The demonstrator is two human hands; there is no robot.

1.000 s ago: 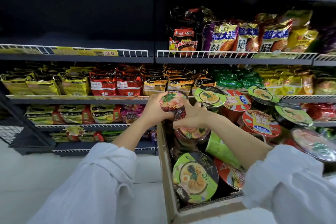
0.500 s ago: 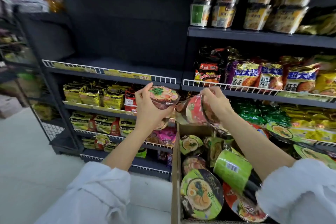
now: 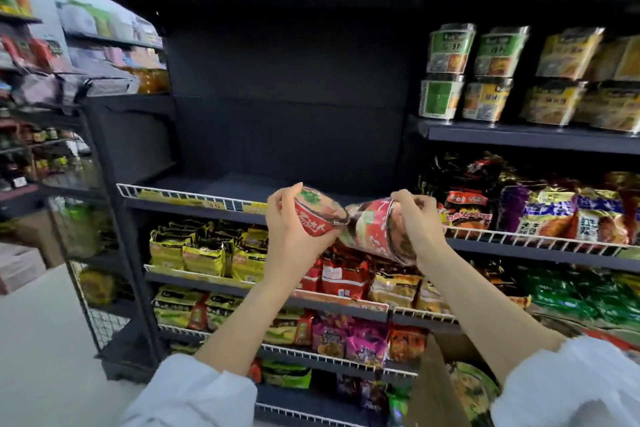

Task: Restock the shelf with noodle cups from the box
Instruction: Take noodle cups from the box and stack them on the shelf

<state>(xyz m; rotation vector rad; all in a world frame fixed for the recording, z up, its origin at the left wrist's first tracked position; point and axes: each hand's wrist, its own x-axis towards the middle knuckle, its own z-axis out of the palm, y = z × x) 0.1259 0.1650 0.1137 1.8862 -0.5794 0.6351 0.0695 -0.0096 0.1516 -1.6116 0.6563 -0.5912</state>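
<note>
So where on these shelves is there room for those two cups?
The dark shelf behind the white wire rail, just past the left hand and right hand, shows bare board. Right of it the packets crowd the rail; the rows of yellow packets below are packed too.

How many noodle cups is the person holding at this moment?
2. One red noodle cup is in the left hand; a second red cup is in the right hand. They meet above the empty shelf.

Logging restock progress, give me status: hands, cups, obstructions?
Left hand grips red noodle cup. Right hand grips second cup, tilted. Both before bare shelf. Nothing blocking.
</note>
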